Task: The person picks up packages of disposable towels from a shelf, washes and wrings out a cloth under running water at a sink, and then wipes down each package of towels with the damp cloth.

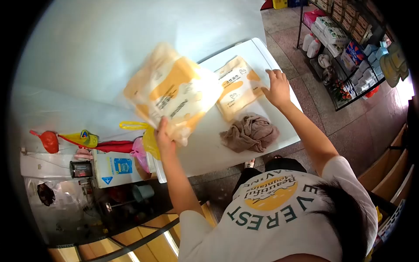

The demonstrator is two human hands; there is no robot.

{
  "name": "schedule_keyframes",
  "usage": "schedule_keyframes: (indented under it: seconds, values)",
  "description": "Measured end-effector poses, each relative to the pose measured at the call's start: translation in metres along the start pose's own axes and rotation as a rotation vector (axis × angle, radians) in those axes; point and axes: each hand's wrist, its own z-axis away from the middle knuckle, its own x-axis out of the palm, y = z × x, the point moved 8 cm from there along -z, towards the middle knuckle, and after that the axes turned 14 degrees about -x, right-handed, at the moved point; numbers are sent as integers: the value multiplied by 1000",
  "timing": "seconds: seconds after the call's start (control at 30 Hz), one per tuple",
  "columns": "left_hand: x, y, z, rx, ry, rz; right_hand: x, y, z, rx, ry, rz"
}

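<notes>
My left hand (164,142) grips the lower edge of a disposable bath towel pack (174,91), cream and yellow-orange, lifted above the white top and blurred by motion. Behind it shows what may be a second pack; I cannot tell for sure. Another bath towel pack (238,87) of the same print lies flat on the white top (200,153). Beside that pack's right edge is my right hand (278,89), its fingers apart and holding nothing; whether it touches the pack I cannot tell. A crumpled brown-grey cloth (250,133) rests below the flat pack.
A black shelf rack (340,52) with bottles and boxes stands at the upper right. To the left are a yellow bag (150,142), a red ladle-like item (49,140) and a white box (118,168). A pale wall (100,52) borders the top.
</notes>
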Motion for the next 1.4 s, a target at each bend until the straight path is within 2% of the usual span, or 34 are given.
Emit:
schedule_keyframes:
  seconds: [0.03, 0.1, 0.17, 0.2, 0.27, 0.3, 0.37, 0.4, 0.43, 0.5, 0.57, 0.63, 0.7, 0.77, 0.8, 0.83, 0.9, 0.93, 0.97, 1.03, 1.07, 1.13, 1.17, 1.2, 1.23, 1.27, 1.33, 1.37, 1.4]
  values:
    - [10, -6, -14, -6, -78, 41, -5, -12, 5, -56, -11, -51]
    - [29, -27, -35, -97, -151, 36, -2, -73, 35, -425, -221, -437]
    - [48, -62, -52, -253, -241, -45, 4, -116, 71, -540, -289, -273]
    - [55, -71, -51, -253, -213, -115, 8, -125, 81, -531, -286, -254]
    - [55, -85, -57, -243, -187, -182, 28, -126, 95, -473, -399, 88]
    - [55, -90, -59, -249, -197, -181, 30, -122, 95, -464, -401, 94]
    - [41, -76, -56, 72, -28, -367, 38, -91, 99, -227, -508, -218]
    - [36, -70, -52, 99, 17, -492, 28, -77, 99, -87, -520, -298]
    - [38, -61, -46, 98, 18, -481, 13, -67, 98, 47, -523, -377]
    - [60, -10, 3, 739, 392, -1082, -13, -34, 107, 336, -372, -580]
    - [66, -6, 0, 745, 313, -1071, -29, -11, 108, 486, -104, -839]
    - [70, -20, -21, 413, 82, -899, -42, -32, 77, 382, 181, -947]
    - [72, -16, -25, 351, 109, -964, -23, -62, 44, 279, 189, -995]
    - [72, -23, -31, 202, 11, -899, 22, -73, 25, 326, 35, -908]
    - [72, -29, -38, 201, -86, -808, 39, -70, 17, 192, 98, -730]
    - [72, -24, -38, 205, -82, -810, 47, -73, 13, 57, 160, -549]
    - [80, -33, -38, -78, -314, -565, 42, -80, 12, 99, 144, -606]
    - [83, -33, -35, -94, -322, -609, 39, -79, 13, 145, 125, -660]
    - [85, -35, -33, -88, -318, -607, 35, -79, 11, 138, 126, -662]
    - [92, -41, -27, -74, -427, -345, 19, -85, 10, 89, 147, -572]
    - [92, -47, -25, -65, -426, -347, 8, -90, 10, 69, 196, -488]
    - [94, -54, -17, 37, -494, -199, -27, -130, 7, -32, 208, -502]
    - [96, -60, -14, 140, -470, -278, -32, -157, 3, -198, 223, -293]
    - [103, -66, -2, 369, -439, -456, -23, -185, 2, -337, 174, -143]
    - [111, -69, 12, 602, -408, -633, -21, -209, 1, -316, 65, 127]
    - [107, -78, 10, 345, -478, -426, -20, -214, -5, -344, 53, 81]
    - [121, -53, 29, 343, -490, -333, -28, -204, -30, -375, 61, 48]
    - [122, -44, 43, 314, -492, -246, -27, -190, -37, -282, 19, -111]
    - [123, -38, 52, 324, -466, -374, -23, -176, -48, -197, -23, -269]
